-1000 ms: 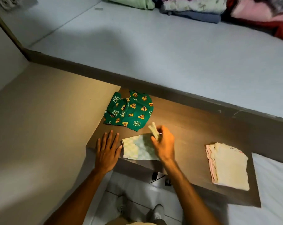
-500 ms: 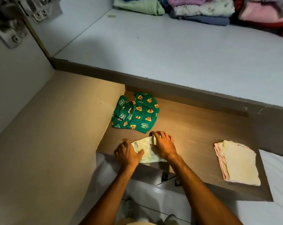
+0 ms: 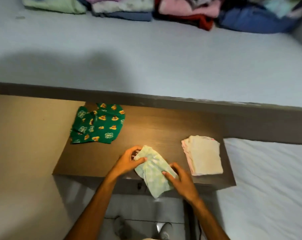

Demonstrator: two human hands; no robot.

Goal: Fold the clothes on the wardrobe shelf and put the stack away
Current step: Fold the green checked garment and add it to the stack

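Observation:
A small pale green folded garment (image 3: 154, 172) is lifted at the front edge of the brown wooden shelf (image 3: 164, 134), tilted, its lower corner hanging past the edge. My left hand (image 3: 129, 160) pinches its upper left end. My right hand (image 3: 179, 181) grips its right side, thumb on top. A green printed garment (image 3: 98, 123) lies unfolded at the shelf's back left. A folded stack of cream and pink clothes (image 3: 203, 155) sits at the shelf's right end.
Above the shelf runs a wide white surface (image 3: 146, 58) with piles of folded clothes (image 3: 164, 11) along its far edge. A beige side panel (image 3: 25, 144) stands to the left. White bedding (image 3: 267, 187) lies to the right. My feet show on the floor below.
Both hands have picked the pale green garment up off the shelf and shifted it right, toward the cream stack. Earlier it lay flat under my palms. The camera has swung right.

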